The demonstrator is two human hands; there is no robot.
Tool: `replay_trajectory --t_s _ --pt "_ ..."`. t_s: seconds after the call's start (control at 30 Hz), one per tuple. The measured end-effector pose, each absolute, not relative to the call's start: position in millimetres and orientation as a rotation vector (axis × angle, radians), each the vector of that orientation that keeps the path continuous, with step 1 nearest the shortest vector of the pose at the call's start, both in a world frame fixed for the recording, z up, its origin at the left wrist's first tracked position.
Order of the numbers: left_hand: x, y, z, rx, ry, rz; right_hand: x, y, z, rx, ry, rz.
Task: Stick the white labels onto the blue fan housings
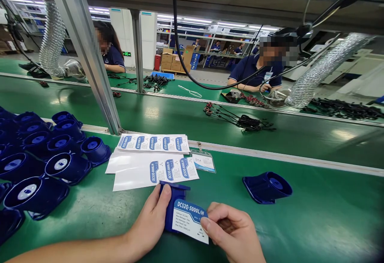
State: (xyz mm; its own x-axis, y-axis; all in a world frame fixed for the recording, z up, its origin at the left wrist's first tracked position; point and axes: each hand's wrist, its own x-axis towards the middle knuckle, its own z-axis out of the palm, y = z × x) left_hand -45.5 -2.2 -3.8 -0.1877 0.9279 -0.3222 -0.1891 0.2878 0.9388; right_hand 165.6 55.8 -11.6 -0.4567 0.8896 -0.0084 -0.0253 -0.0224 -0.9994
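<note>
My left hand (pixel 151 219) is closed around a dark blue plastic housing (pixel 177 191), thumb on its near flange. Between the thumb and fingers of my right hand (pixel 231 229) is the right edge of a white and blue label (pixel 189 219) printed "DC52Q-5000L/H". The label lies over the housing's side, its lower right part sticking out past it; how much is stuck down I cannot tell. Just beyond my hands lie a label sheet (pixel 132 179) with several labels on it and a stack of fuller sheets (pixel 153 143). Off to the right sits another blue housing (pixel 267 187).
Several blue housings (pixel 69 167) crowd the left side of the green table. A clear badge holder (pixel 204 162) lies by the sheets. Past a metal rail, a bundle of black cables (pixel 249 122) rests on the green belt. Two co-workers sit opposite; a metal post (pixel 87 55) rises at left.
</note>
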Motion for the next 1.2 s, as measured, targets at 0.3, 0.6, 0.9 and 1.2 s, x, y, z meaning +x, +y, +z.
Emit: replay_trajectory --t_s 0.3,0.6,0.9,1.2 --pt "-45.3 -2.2 -9.3 0.764 1.362 1.196 164.6 58.8 -14.2 -0.945 -1.533 1.556" --pt "-45.7 -2.4 -7.0 0.747 1.379 1.185 166.2 58.0 -16.0 -0.950 -1.528 1.559" --pt "-45.8 -0.2 -10.2 0.767 1.367 1.205 166.5 57.2 -15.4 -0.911 -1.555 1.500" --pt "-45.0 -1.5 -10.8 0.729 1.322 1.213 169.8 55.9 -12.9 -0.852 -1.489 1.536"
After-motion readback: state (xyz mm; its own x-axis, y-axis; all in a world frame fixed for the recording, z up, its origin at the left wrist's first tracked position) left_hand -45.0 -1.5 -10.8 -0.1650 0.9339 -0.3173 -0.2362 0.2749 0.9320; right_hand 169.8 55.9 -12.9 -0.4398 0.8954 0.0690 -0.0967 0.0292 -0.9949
